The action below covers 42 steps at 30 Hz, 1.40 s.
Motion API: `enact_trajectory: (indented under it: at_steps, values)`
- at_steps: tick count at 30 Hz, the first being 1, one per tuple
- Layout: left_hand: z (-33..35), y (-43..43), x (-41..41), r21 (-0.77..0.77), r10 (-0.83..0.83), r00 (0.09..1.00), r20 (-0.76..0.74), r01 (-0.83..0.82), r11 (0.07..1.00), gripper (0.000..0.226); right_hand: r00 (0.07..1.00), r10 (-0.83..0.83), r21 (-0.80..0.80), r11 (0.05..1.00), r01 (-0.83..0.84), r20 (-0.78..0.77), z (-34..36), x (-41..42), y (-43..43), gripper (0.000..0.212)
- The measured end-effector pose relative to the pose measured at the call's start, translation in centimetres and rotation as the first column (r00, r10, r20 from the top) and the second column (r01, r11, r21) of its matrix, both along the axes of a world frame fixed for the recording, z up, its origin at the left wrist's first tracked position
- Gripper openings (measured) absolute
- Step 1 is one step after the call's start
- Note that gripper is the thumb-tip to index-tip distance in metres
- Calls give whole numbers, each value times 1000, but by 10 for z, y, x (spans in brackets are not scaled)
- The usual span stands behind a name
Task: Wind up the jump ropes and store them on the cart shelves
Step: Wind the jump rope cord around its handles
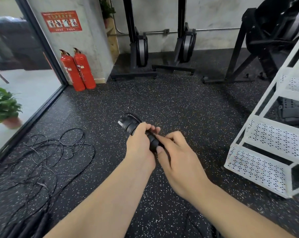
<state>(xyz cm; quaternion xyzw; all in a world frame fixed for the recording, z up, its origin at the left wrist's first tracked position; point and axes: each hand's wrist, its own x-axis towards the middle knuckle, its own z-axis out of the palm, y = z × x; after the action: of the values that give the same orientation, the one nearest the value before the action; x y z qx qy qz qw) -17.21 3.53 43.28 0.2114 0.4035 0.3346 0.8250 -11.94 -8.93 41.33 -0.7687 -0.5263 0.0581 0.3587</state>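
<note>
My left hand (139, 145) grips a wound black jump rope (130, 125), its handles bundled together with cord wrapped around them and a small loop sticking out at the far end. My right hand (177, 152) pinches the near end of the same bundle with thumb and forefinger. Several loose black jump ropes (47, 152) lie tangled on the speckled floor at the left. The white perforated cart (258, 166) stands at the right, its lower shelves in view.
Two red fire extinguishers (78, 69) lean against the wall corner at the back left. Black exercise machines (140, 48) line the back wall. A potted plant (4, 107) sits behind the glass at the left. Dark items (291, 115) lie on a cart shelf.
</note>
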Motion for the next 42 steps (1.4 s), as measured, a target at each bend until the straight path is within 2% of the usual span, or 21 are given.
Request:
enact_trajectory:
  at_steps: [4, 8, 10, 11, 12, 14, 16, 17, 18, 19, 20, 21, 22, 23, 25, 27, 30, 34, 38, 40, 42]
  values:
    - [0, -8, -3, -66, -124, 991, 47, 127, 990, 12, 989, -98, -28, 994, 102, 108, -1, -2, -2, 54]
    - [-8, -14, -4, -127, -156, 988, -3, 155, 980, 23, 997, -47, -127, 990, 55, 61, -8, 2, 2, 47]
    - [-7, -15, -6, -26, -241, 967, -78, 240, 970, 33, 997, -82, -92, 993, 80, -14, -7, 5, 2, 36]
    - [-3, -18, -7, 67, -280, 953, -119, 289, 955, 38, 986, -126, -62, 991, 120, -106, -4, 10, 3, 28]
    - [-2, -19, -8, 166, -301, 934, -194, 334, 928, 53, 963, -178, -46, 984, 172, -203, 0, 16, 3, 22]
    - [-1, -20, -10, 332, -317, 866, -386, 451, 829, 98, 903, -282, -29, 957, 288, -323, 9, 34, 4, 27]
    - [-5, -16, -12, 496, -165, 752, -638, 566, 659, 117, 852, -354, -52, 930, 363, -387, 12, 56, 5, 34]
    - [-6, -14, -16, 580, 9, 661, -750, 652, 488, 118, 829, -372, -82, 924, 374, -417, 14, 65, 4, 37]
    - [-8, -11, -21, 631, 241, 584, -776, 727, 271, 118, 818, -376, -118, 925, 362, -435, 15, 72, 1, 39]
    - [-9, -9, -25, 622, 452, 546, -705, 782, 26, 118, 816, -369, -155, 929, 336, -445, 17, 78, -2, 40]
    - [-10, -7, -27, 553, 573, 537, -620, 816, -167, 116, 817, -343, -194, 939, 285, -464, 21, 81, -6, 40]
    - [-12, -5, -28, 463, 617, 534, -579, 837, -290, 113, 812, -302, -232, 950, 211, -500, 25, 81, -10, 39]
    - [-12, -5, -28, 369, 638, 510, -577, 860, -354, 109, 800, -249, -267, 957, 115, -546, 29, 81, -14, 40]
    - [-14, -4, -26, 293, 643, 475, -601, 879, -375, 102, 784, -201, -298, 954, 22, -587, 32, 80, -17, 41]
    - [-12, -5, -23, 240, 634, 434, -639, 897, -372, 82, 776, -148, -336, 938, -87, -613, 35, 79, -21, 47]
    - [-9, -8, -22, 235, 625, 406, -667, 910, -342, 61, 775, -165, -347, 935, -74, -610, 36, 76, -23, 53]
    - [-7, -17, -20, 232, 607, 365, -706, 929, -289, 45, 736, -269, -335, 940, 61, -621, 34, 68, -20, 57]
    - [-10, -22, -22, 315, 496, 402, -770, 915, -253, 48, 714, -362, -242, 932, 270, -599, 21, 59, -15, 58]
    - [-6, -14, -30, 352, 428, 441, -789, 895, -274, 63, 678, -292, -177, 956, 235, -675, 9, 55, -21, 64]
    - [-6, -13, -32, 332, 446, 443, -778, 892, -306, 59, 665, -264, -165, 964, 210, -698, 5, 51, -23, 65]
    - [-6, -12, -33, 311, 433, 429, -793, 896, -319, 51, 692, -218, -166, 976, 143, -688, 6, 50, -26, 65]
